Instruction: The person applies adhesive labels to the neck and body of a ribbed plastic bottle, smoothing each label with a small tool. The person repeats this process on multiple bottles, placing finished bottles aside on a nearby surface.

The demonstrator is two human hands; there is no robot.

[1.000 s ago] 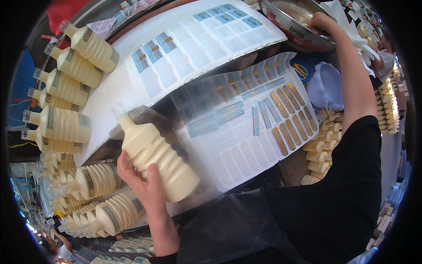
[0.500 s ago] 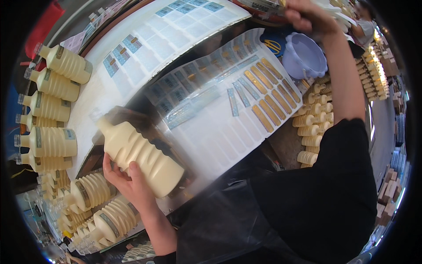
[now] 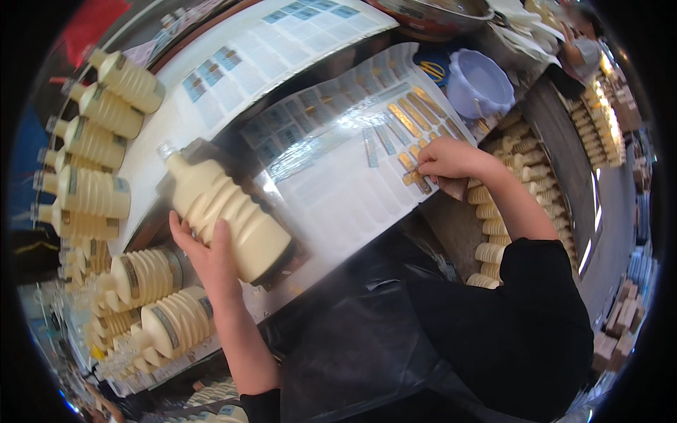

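A cream ribbed bottle (image 3: pixel 229 215) with a clear neck lies tilted, its neck toward the far left. My left hand (image 3: pixel 204 247) is closed around its near side, thumb on the ridges. Over the right part of a white backing sheet (image 3: pixel 331 211), my right hand (image 3: pixel 451 161) has its fingers pinched at a gold label strip (image 3: pixel 417 182). That strip looks partly lifted and lies across its neighbours. A brownish cloth-like piece (image 3: pixel 453 187) shows under the right palm. Blue label strips (image 3: pixel 381 139) and more gold ones sit beside the fingers.
Labelled cream bottles (image 3: pixel 95 190) stand in a row at the left, with more lying below them. Another label sheet (image 3: pixel 240 77) covers the raised board behind. A lilac basin (image 3: pixel 479 84) stands at the back right, near a metal pan (image 3: pixel 437 13). Stacked bottles (image 3: pixel 490 233) fill the right side.
My right hand has come down from the back right, near the pan, to the gold strips. The left hand still holds the bottle in nearly the same place.
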